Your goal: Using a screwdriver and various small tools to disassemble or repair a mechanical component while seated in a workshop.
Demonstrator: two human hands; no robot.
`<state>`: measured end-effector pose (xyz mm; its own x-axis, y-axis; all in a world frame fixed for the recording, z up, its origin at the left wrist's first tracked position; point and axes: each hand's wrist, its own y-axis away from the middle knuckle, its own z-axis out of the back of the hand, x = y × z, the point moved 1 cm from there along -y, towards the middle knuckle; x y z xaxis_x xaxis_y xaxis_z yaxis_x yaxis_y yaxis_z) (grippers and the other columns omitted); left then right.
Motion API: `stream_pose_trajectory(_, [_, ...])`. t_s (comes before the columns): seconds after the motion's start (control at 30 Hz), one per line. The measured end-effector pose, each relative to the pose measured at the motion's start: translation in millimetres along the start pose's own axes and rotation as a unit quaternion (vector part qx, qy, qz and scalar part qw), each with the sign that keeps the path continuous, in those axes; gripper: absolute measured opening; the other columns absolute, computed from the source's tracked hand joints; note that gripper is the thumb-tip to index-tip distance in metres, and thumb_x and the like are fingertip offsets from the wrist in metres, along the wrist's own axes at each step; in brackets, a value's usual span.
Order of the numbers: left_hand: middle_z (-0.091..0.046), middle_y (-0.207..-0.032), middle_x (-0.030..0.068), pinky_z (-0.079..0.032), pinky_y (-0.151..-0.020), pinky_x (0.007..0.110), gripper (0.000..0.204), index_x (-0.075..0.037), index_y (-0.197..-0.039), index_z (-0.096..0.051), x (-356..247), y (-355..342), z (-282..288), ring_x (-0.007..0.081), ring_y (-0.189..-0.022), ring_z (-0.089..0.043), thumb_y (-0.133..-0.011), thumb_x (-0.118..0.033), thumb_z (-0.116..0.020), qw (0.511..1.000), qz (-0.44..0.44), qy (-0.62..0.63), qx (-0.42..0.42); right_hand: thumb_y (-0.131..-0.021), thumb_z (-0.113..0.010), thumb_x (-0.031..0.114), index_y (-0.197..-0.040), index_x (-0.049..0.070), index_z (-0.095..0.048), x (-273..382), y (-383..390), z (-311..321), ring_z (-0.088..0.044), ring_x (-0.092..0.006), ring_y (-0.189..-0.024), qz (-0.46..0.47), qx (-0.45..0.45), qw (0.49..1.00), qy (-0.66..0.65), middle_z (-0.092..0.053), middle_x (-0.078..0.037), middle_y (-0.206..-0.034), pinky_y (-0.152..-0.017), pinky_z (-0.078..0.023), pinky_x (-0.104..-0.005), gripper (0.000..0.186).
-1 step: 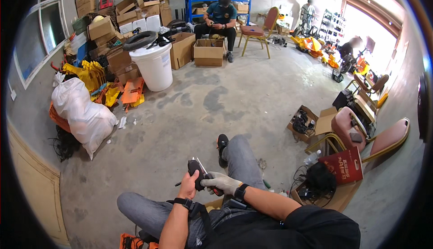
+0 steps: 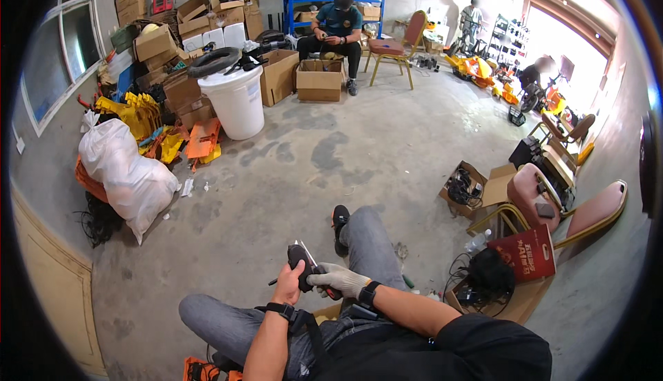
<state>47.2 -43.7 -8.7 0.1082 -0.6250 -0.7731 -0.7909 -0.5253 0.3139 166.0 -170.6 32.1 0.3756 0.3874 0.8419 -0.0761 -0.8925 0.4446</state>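
My left hand is bare and closed around a black, elongated, rounded part, held over my lap between my knees. A light knitted glove covers my right hand, which is closed on a tool with a black-and-orange handle. The tool's narrow, light metal end lies along the black part's right side; whether it touches, I cannot tell. The tool's exact kind is partly hidden by my fingers. A thin dark piece sticks out to the left of my left hand. Dark bands circle both wrists.
To my right stand an open box of cables, pink-seated chairs and a red bag. On the left are a white sack and a white bucket. A person sits by a cardboard box ahead; others are farther right.
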Motion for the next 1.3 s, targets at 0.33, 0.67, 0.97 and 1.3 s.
stream_pose_trajectory(0.33, [-0.069,-0.105,0.0098,-0.055,-0.083,0.037,0.023,0.000,-0.115,-0.063,-6.5,4.0,-15.8,0.0217,-0.091,-0.068,-0.098,-0.014,-0.060,1.000,-0.007,-0.022,0.015,-0.089,-0.069,0.025,-0.108,0.005,-0.057,-3.6,1.6,4.3,-0.056,-0.0076,-0.065,0.036,0.003,0.999,0.001,-0.061,-0.001,-0.082,-0.057,-0.047,-0.0240,0.030])
stream_pose_trajectory(0.67, [-0.066,-0.118,0.0161,-0.055,-0.091,0.042,0.037,0.003,-0.128,-0.055,-8.0,1.4,-10.4,0.0273,-0.101,-0.067,-0.101,-0.023,-0.055,0.999,-0.009,-0.027,0.029,-0.088,-0.069,0.026,-0.103,0.003,-0.054,-0.9,-1.6,5.9,-0.055,-0.0084,-0.065,0.040,0.019,0.998,0.037,-0.059,-0.002,-0.077,-0.056,-0.046,-0.0257,0.031])
stream_pose_trajectory(0.97, [-0.065,-0.123,0.0149,-0.054,-0.092,0.040,0.037,0.003,-0.129,-0.055,-3.9,2.9,-8.6,0.0254,-0.103,-0.066,-0.102,-0.023,-0.056,0.998,-0.020,-0.030,0.046,-0.088,-0.067,0.027,-0.105,0.003,-0.053,-7.8,-3.8,6.5,-0.056,-0.0079,-0.066,0.048,0.010,0.999,0.013,-0.059,-0.002,-0.081,-0.055,-0.047,-0.0251,0.032])
stream_pose_trajectory(1.3, [-0.067,-0.112,0.0083,-0.053,-0.090,0.036,0.028,0.000,-0.122,-0.060,-8.8,11.1,-9.6,0.0204,-0.102,-0.065,-0.101,-0.020,-0.057,0.998,0.019,-0.054,0.034,-0.088,-0.068,0.035,-0.120,0.009,-0.057,12.5,12.4,-4.6,-0.053,-0.0082,-0.054,-0.001,-0.051,0.997,0.055,-0.060,-0.001,-0.077,-0.045,-0.042,-0.0240,0.042])
